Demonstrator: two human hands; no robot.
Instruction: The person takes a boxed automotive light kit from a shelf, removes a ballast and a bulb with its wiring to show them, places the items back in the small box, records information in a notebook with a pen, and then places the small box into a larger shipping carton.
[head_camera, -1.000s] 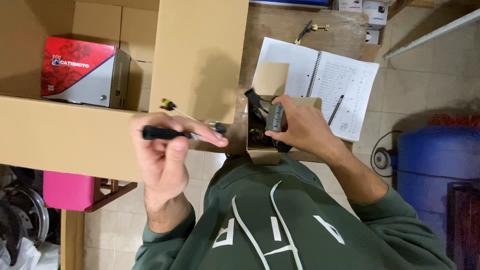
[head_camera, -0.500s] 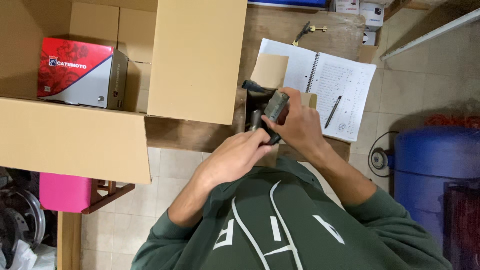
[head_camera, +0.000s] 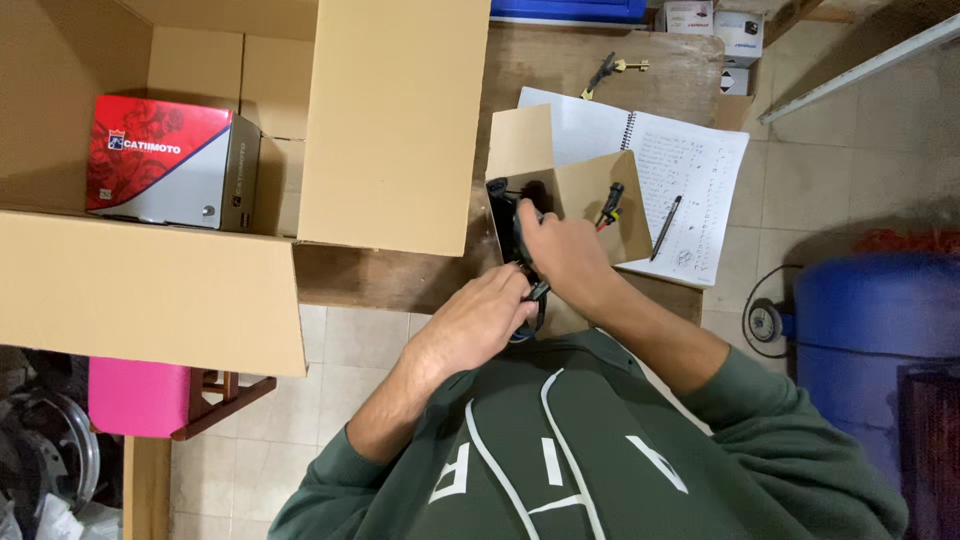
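A wooden table (head_camera: 400, 280) (worn) bears a notebook (head_camera: 690, 170), keys (head_camera: 615, 68) and a big carton (head_camera: 390, 120).

A large open cardboard carton (head_camera: 390, 130) fills the left half of the view, its flaps spread wide. Inside it, against the back wall, lies a red and grey product box (head_camera: 170, 160). An open spiral notebook (head_camera: 690, 170) with handwriting rests on the wooden table (head_camera: 400, 280), and a dark pen (head_camera: 666, 228) lies across its right page. Two keys (head_camera: 615, 68) sit near the table's far edge, with small white boxes (head_camera: 720, 30) beyond them. A blue drum (head_camera: 880, 330) stands on the tiled floor at right. A pink stool (head_camera: 140, 395) stands at lower left.
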